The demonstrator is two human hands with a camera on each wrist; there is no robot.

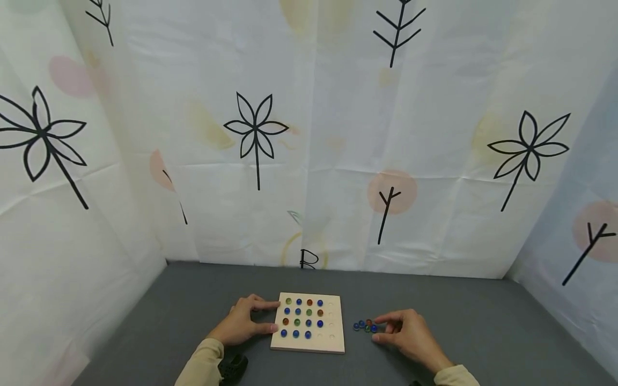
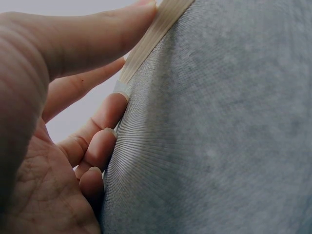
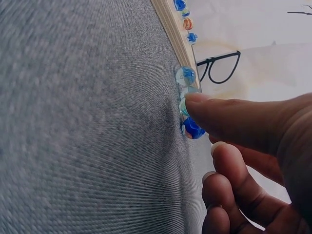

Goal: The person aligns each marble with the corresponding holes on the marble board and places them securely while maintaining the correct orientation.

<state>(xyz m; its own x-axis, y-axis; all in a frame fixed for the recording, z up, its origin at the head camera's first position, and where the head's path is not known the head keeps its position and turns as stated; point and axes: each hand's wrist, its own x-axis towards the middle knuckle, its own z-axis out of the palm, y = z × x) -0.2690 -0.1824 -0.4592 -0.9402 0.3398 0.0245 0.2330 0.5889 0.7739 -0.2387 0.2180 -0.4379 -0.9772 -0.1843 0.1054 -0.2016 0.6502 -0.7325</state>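
Observation:
A square wooden board (image 1: 336, 343) lies on the grey table, with rows of blue, green and orange-brown marbles in its hollows. Bare hollows show down its right column and at the lower right. My left hand (image 1: 240, 321) rests its thumb and index finger, spread apart, against the board's left edge. In the left wrist view its other fingers curl loosely beside the wooden edge (image 2: 163, 24). Right of the board lies a small cluster of loose marbles (image 1: 361, 324). Around its right side my right hand (image 1: 410, 335) holds thumb and index fingertips apart, close to a dark blue marble (image 3: 194, 127).
Grey cloth (image 1: 217, 281) covers the table. White curtains (image 1: 338, 214) printed with leaf and plant shapes hang behind it and on both sides. A dark object (image 1: 233, 369), perhaps a strap or device, sits by my left wrist.

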